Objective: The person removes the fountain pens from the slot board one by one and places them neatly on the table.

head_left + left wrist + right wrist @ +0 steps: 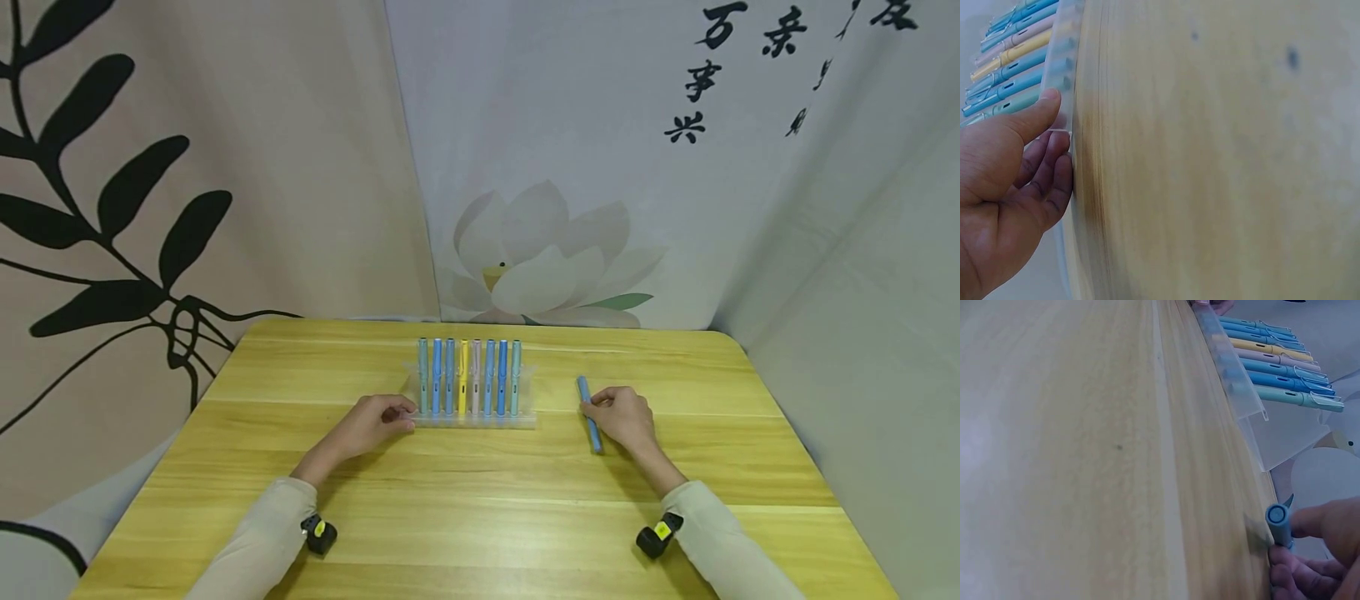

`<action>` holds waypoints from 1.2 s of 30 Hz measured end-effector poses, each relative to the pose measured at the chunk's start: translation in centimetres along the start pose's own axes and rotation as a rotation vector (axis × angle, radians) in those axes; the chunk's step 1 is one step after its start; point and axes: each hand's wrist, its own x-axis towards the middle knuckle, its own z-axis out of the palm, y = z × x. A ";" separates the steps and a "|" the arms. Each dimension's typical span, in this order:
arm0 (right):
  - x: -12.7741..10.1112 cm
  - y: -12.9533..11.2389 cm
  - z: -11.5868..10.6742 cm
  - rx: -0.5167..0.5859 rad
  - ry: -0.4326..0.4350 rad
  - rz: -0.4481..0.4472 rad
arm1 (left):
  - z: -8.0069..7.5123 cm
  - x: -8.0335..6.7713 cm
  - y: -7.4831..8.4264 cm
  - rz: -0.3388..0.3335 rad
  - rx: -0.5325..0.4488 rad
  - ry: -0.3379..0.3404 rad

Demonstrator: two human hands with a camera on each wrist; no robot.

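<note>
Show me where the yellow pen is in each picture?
Head: yellow pen stands mid-row in the clear rack, at table centre.
Left wrist: top left, above the left hand.
Right wrist: top right, among the blue ones.
Shared landmark: the rack.

wood-grain surface [480,517], beige backdrop with black leaf print [112,217], white backdrop with lotus flower [543,262], black calligraphy [712,67]
</note>
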 end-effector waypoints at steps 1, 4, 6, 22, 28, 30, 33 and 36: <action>0.0 0.0 0.0 -0.002 -0.001 -0.001 | 0.0 0.0 0.0 0.001 0.001 0.001; 0.0 0.0 0.1 -0.007 -0.002 -0.005 | 0.0 0.0 -0.1 0.004 0.002 0.002; 0.0 0.0 0.1 -0.012 -0.001 -0.007 | 0.0 0.1 -0.2 0.004 0.004 0.003; 0.0 0.2 0.0 -0.024 0.010 -0.030 | 0.0 0.1 -0.2 0.012 -0.011 0.009; -0.1 0.0 -1.0 0.024 0.010 -0.070 | 0.0 0.0 -0.1 0.005 0.001 0.014; -0.2 -0.2 -1.3 0.035 0.023 -0.092 | 0.0 0.0 -0.1 0.008 0.006 0.011; -0.4 -0.7 -1.6 0.056 0.038 -0.132 | 0.0 0.0 -0.1 0.010 0.007 0.006; -0.7 -1.3 -1.6 0.085 0.042 -0.177 | 0.0 0.0 0.0 0.009 0.001 0.005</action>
